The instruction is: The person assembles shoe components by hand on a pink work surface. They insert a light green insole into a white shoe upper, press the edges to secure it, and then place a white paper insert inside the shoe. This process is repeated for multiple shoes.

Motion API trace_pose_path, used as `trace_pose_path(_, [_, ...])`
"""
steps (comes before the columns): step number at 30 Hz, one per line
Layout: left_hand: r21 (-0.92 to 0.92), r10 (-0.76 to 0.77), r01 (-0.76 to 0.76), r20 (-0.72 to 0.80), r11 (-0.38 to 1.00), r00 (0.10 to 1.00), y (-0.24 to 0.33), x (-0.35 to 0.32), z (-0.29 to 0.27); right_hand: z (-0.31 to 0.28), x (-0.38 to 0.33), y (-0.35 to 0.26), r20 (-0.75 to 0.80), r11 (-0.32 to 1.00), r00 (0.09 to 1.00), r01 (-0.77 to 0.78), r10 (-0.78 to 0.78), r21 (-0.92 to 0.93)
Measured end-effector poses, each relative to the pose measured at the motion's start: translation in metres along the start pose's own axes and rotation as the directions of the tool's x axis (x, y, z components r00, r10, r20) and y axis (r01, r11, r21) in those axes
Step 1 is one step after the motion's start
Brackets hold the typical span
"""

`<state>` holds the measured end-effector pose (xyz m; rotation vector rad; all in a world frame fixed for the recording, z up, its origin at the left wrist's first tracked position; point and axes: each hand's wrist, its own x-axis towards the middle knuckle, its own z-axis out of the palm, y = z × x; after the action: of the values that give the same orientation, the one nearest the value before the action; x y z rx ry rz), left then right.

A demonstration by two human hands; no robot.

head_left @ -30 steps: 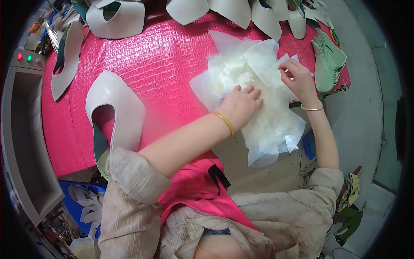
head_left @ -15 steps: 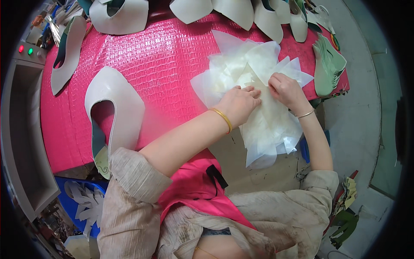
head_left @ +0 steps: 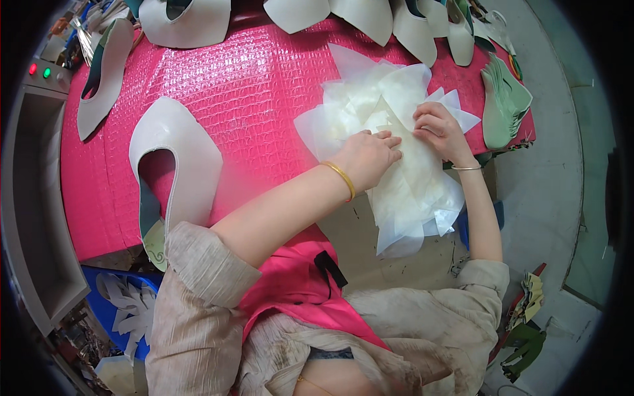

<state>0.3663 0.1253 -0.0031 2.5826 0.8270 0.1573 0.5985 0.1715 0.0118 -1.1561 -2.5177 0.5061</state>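
— Where do the hands sit?

— Both lie on the pile of translucent white sheets, which rests on the pink textured mat and overhangs the near edge of the worktop. The left hand presses flat, fingers stretched out, gripping nothing. The right hand has its fingers curled on the top sheet; whether it pinches one I cannot tell.

— Anything beside them?

— A pale shoe-upper piece lies on the mat to the left, a stack of green cut pieces to the right.
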Motion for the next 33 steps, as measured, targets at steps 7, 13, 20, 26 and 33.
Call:
trace_pose_path(7, [-0.084,-0.031,0.036,0.057,0.996,0.998,-0.002,-0.001,-0.006,-0.014,0.025,-0.006,-0.043,0.983,0.999,0.007,-0.015,-0.182])
trace_pose_path(13, [-0.122,-0.006,0.014,0.071,0.992,0.997,-0.006,0.003,-0.006,-0.06,0.042,0.022,-0.219,0.956,0.949,-0.174,0.227,0.238])
trace_pose_path(20, [-0.164,-0.107,0.134,0.163,0.977,0.981,-0.007,0.017,-0.022,0.002,0.026,-0.021,0.015,0.983,0.993,0.122,-0.121,-0.14])
trace_pose_path(26, [0.06,-0.001,0.018,-0.276,0.998,0.961,-0.015,0.004,0.002,-0.012,0.033,0.0,0.109,0.998,0.992,-0.065,0.065,-0.008])
trace_pose_path(33, [-0.116,-0.113,0.102,-0.094,0.988,0.989,-0.023,0.004,-0.004,-0.081,0.076,0.019,-0.03,0.989,0.998,-0.056,0.052,-0.135])
